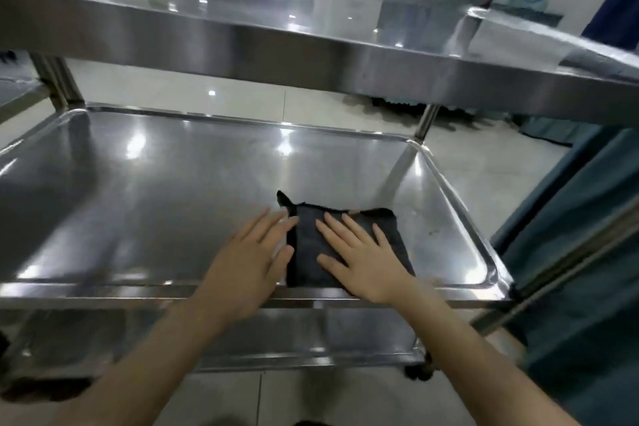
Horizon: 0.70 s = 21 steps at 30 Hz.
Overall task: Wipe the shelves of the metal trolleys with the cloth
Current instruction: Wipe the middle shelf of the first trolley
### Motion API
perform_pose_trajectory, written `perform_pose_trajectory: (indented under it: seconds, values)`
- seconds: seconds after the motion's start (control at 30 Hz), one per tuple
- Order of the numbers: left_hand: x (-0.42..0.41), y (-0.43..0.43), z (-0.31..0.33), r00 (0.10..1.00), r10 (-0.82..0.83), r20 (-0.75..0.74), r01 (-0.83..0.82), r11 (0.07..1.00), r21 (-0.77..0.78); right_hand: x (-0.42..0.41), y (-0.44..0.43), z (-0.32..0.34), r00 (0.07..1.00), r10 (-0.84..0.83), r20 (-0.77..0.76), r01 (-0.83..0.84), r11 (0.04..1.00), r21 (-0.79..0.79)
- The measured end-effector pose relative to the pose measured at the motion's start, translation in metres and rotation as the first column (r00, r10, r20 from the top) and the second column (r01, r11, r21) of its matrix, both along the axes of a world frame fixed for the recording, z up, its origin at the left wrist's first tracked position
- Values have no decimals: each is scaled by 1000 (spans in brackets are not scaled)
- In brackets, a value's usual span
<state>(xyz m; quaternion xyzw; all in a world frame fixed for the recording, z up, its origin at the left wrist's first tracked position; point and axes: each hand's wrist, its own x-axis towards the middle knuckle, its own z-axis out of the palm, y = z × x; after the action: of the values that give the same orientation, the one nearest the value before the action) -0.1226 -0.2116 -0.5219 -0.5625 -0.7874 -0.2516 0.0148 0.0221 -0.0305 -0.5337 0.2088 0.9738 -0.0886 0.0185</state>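
A dark grey folded cloth (pixel 306 245) lies on the middle shelf (pixel 155 204) of a stainless steel trolley, toward its front right part. My right hand (pixel 359 258) lies flat on the cloth with straight, spread fingers. My left hand (pixel 252 261) is flat beside it, fingers straight, their tips touching the cloth's left edge. The trolley's top shelf (pixel 311 48) runs overhead across the view. A lower shelf (pixel 294 339) shows beneath the middle one.
A raised rim (pixel 460 218) bounds the middle shelf on the right. Dark teal fabric (pixel 581 270) hangs close at the right side. Part of another metal trolley (pixel 17 90) shows at the far left. Pale tiled floor (pixel 345 398) lies beneath, with a caster (pixel 418 372) at the right.
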Motion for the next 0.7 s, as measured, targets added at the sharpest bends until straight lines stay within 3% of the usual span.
perform_pose_trajectory:
  seconds: [0.17,0.33,0.43,0.53,0.7]
  values:
    - [48,50,-13,995,52,-88,-52,999,-2,55,17,3,999,48,-7,-49,998,-41]
    - [42,49,-17,995,59,-80,-62,997,-36,-15,83,4,989,-148,-25,147,989,-29]
    - [44,51,-20,993,71,-98,-79,994,-78,-61,110,8,970,-235,54,238,970,-55]
    - [45,49,-20,993,86,-85,-91,994,-58,-63,107,8,977,-199,73,202,979,-38]
    - [49,51,-15,988,73,-133,-91,987,-133,41,47,7,1000,-20,-3,20,999,-30]
